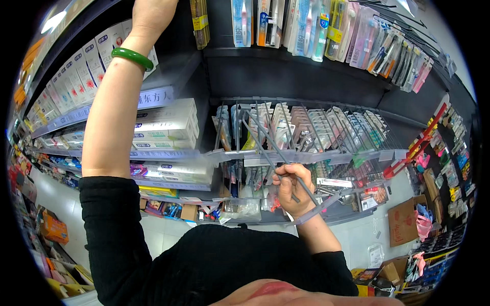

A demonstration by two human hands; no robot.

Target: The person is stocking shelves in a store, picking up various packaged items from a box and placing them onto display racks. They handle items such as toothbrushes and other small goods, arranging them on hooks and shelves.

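My right hand (pixel 293 187) grips a grey metal double-prong display hook (pixel 273 153), its prongs slanting up and away over the lower shelf rack. A clear plastic tag holder (pixel 317 210) sits at the hook's near end, by my wrist. My left arm, with a green bangle (pixel 132 59), reaches up past white toothpaste boxes (pixel 88 63). The fingers of my left hand (pixel 153 15) are cut off by the top edge, so what they touch is hidden. To its right hangs a toothbrush pack with a yellow band (pixel 200 25). More packaged toothbrushes (pixel 306 30) hang further right.
Below the hook, blister packs (pixel 302 126) fill a row of hooks behind a clear shelf-edge strip (pixel 283 157). Stacked toothpaste cartons (pixel 168 122) stand at left. A red strip (pixel 415 137) edges the right side. Cardboard boxes (pixel 402 223) sit on the floor.
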